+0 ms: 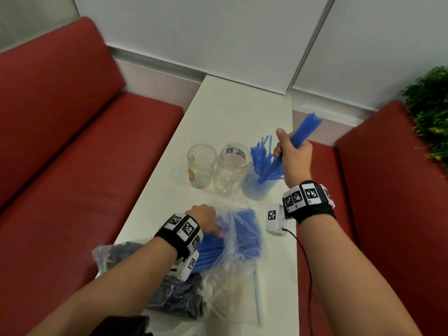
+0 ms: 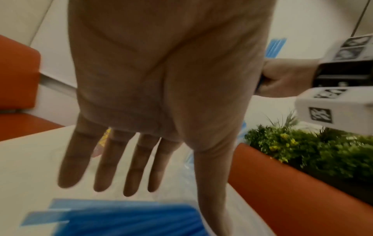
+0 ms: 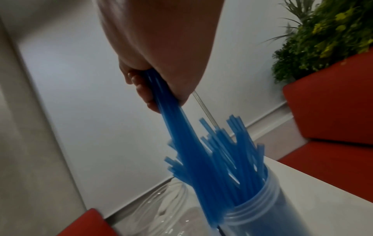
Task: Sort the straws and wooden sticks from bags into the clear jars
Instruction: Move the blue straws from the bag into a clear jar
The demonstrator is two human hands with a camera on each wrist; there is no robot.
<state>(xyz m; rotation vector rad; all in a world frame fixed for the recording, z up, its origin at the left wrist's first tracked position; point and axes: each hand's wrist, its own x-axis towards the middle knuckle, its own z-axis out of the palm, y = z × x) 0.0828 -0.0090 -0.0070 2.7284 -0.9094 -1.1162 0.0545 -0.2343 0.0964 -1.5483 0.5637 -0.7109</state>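
Observation:
My right hand [image 1: 292, 154] [image 3: 153, 89] grips a bundle of blue straws [image 1: 306, 129] [image 3: 171, 115], tilted, with its lower ends down in the mouth of the rightmost clear jar [image 1: 257, 190] [image 3: 254, 206]. That jar holds several blue straws. Left of it stand an empty clear jar [image 1: 230, 170] and a jar with a sticker [image 1: 201, 166]. My left hand [image 1: 203, 218] [image 2: 133, 167] is flat with straight, spread fingers over the open clear bag [image 1: 232, 253] of blue straws [image 2: 129, 218]. It holds nothing.
A bag of dark straws [image 1: 169, 297] lies at the table's near edge, under my left forearm, beside a bag with pale contents [image 1: 225, 299]. Red bench seats [image 1: 84, 154] flank the narrow white table [image 1: 230, 110]. A green plant [image 1: 431, 112] stands at the far right.

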